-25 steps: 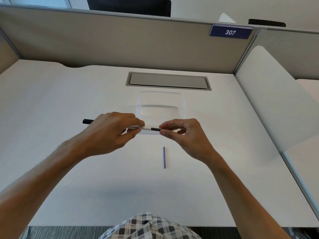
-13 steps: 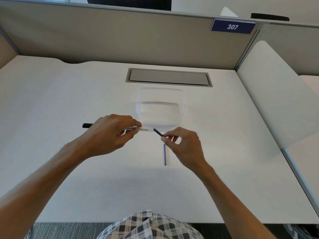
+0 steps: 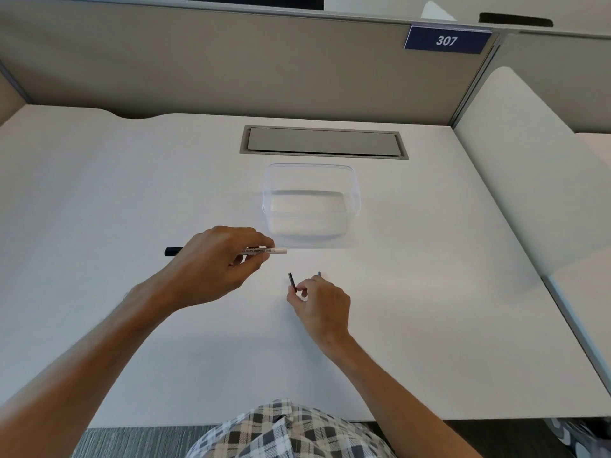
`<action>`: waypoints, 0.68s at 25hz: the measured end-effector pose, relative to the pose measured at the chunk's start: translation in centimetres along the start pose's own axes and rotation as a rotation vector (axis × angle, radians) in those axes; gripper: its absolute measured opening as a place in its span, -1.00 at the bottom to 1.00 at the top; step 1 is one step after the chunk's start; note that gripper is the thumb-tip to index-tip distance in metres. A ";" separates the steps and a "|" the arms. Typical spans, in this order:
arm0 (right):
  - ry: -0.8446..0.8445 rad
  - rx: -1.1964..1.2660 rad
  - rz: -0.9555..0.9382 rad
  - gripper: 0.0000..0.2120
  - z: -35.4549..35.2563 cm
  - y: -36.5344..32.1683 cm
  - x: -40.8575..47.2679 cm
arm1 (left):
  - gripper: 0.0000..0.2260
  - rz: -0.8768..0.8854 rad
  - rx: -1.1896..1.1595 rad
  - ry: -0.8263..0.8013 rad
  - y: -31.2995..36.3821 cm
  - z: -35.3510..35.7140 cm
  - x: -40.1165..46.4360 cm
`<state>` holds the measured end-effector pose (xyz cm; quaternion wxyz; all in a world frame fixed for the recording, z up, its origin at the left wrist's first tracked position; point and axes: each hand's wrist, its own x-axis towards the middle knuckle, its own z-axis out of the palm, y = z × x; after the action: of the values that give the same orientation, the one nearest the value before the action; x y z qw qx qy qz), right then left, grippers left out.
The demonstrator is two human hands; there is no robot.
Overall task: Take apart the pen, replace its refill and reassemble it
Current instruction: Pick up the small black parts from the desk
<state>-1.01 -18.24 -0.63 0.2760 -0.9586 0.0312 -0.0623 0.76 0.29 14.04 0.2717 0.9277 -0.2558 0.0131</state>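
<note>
My left hand [image 3: 218,262] grips the white pen barrel [image 3: 267,251] level above the desk. Its black end cap [image 3: 173,251] sticks out to the left and its open end points right. My right hand [image 3: 322,304] pinches a short dark tip piece [image 3: 291,280] between thumb and fingers, low over the desk and apart from the barrel. A thin blue refill [image 3: 319,274] lies on the desk under my right hand; only its far end shows above the fingers.
A clear plastic container [image 3: 310,173] stands just beyond the pen. Behind it a grey cable hatch [image 3: 324,142] is set into the white desk [image 3: 99,193]. Beige partition walls close the back and right, with a sign reading 307 [image 3: 446,39].
My right hand pulled the dark tip piece off the barrel's right end and carried it down toward the desk, over the blue refill. My left hand kept the barrel nearly still.
</note>
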 end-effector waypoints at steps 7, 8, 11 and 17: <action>-0.082 -0.112 0.049 -0.75 1.7 -0.1 0.3 | -0.88 -0.012 -0.006 -0.009 -0.9 -0.5 -0.6; -0.084 -0.122 0.052 -0.75 1.7 -0.2 0.3 | -0.88 -0.012 -0.008 -0.011 -1.0 -0.5 -0.6; -0.059 -0.128 0.051 -0.75 1.9 -0.2 0.3 | -0.88 -0.006 -0.018 -0.018 -1.2 -0.7 -0.6; -0.016 -0.112 0.050 -0.74 1.7 -0.5 0.2 | -0.88 -0.008 -0.035 -0.026 -2.0 -0.7 -0.9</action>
<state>-0.62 -16.96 -1.74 0.2239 -0.9719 0.0565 -0.0456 1.05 2.50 13.55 0.2847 0.9239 -0.2557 -0.0046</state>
